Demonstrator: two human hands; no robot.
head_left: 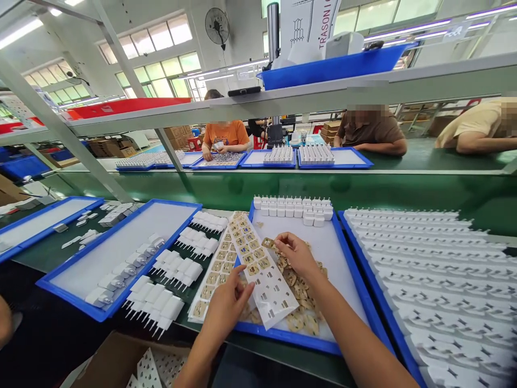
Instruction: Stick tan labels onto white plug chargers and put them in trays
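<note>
My right hand (298,256) pinches a small tan flat piece with cut-outs (268,243) between thumb and fingertips. It is raised beside a white backing sheet (270,293) whose upper part still carries rows of such pieces; the lower part shows only printed-looking dark cut shapes. My left hand (228,296) rests at the sheet's left edge, thumb and index finger spread apart on it. Beneath the sheet, a blue-rimmed tray (339,269) holds a heap of loose tan pieces (301,291). More sheets of tan pieces (214,275) lie stacked to the left.
White plug adapters (293,206) stand in rows at the tray's far end. Another tray (436,291) on the right is filled with white housings. Grouped white plugs (159,304) and a blue-rimmed tray (121,231) lie left. A cardboard box (109,355) sits below. Co-workers sit opposite.
</note>
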